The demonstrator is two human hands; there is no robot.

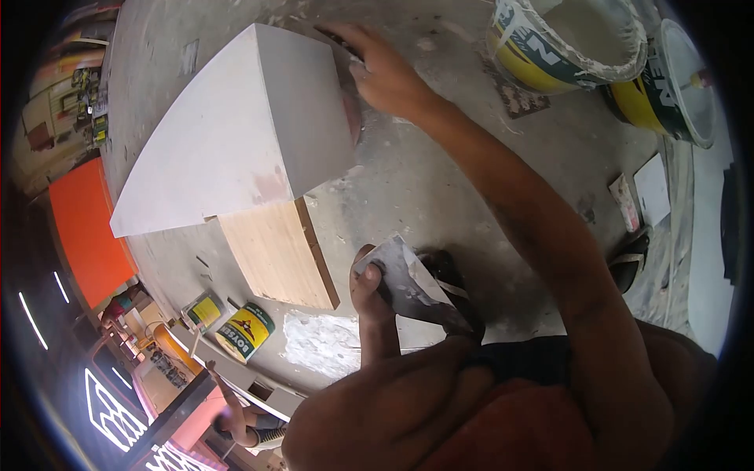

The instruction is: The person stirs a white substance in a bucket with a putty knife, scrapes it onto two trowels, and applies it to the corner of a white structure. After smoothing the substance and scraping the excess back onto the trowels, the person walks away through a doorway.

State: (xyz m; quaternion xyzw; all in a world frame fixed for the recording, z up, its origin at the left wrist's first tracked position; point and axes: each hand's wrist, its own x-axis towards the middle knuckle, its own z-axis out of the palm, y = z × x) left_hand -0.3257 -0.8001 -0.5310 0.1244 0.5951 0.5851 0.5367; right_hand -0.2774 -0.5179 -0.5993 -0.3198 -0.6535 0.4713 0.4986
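A white curved-sided piece [208, 133] with a grey face rests beside a light wooden block [275, 255]. At the far edge of the grey face is my right hand [385, 74], its fingers closed on a thin dark-edged tool [339, 41], partly hidden by the hand. Low in the middle, my left hand [367, 290] grips a flat grey plate [404, 279] with whitish smears, thumb on top. The plate is held above the floor near my foot.
Buckets [534, 47] stand at the upper right. Paint cans [245, 331] and a white-smeared sheet [318, 341] lie at the lower left. An orange panel [93, 231] is at the left. Another person [239, 424] is at the bottom left. A white board [652, 188] lies right.
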